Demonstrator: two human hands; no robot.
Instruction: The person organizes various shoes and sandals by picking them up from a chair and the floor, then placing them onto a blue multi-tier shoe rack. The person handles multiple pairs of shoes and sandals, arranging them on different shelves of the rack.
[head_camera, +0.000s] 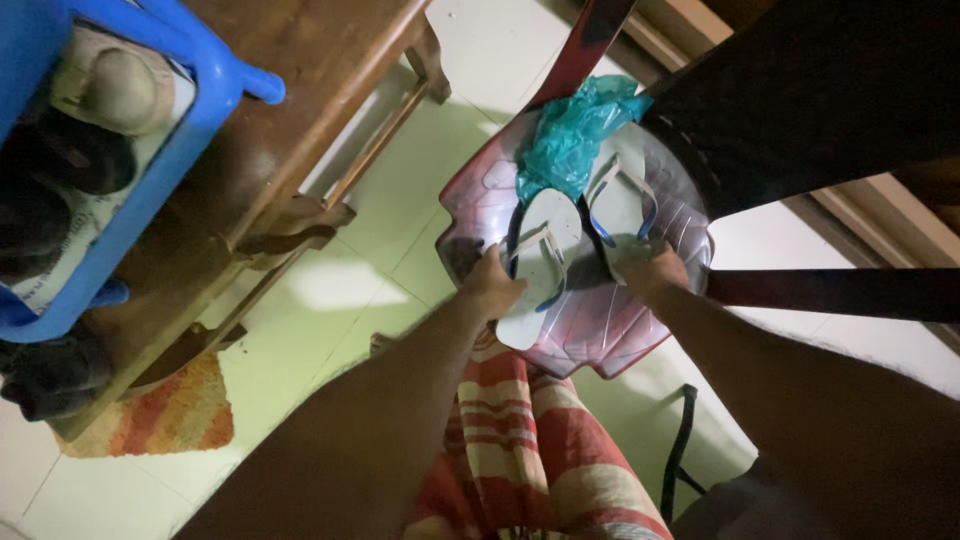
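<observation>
Two white flip-flops with blue straps lie on the seat of a dark red plastic chair (610, 330). My left hand (492, 283) grips the edge of the left flip-flop (545, 245), which overhangs the seat's front. My right hand (650, 270) holds the heel end of the right flip-flop (620, 195). A crumpled teal plastic bag (575, 125) lies on the seat just behind the flip-flops, touching them.
A wooden table (290, 110) stands at the left with a blue plastic rack (170, 150) holding shoes on it. A striped orange mat (165, 415) lies under it on the pale tiled floor. A black strap (680, 440) hangs at the lower right.
</observation>
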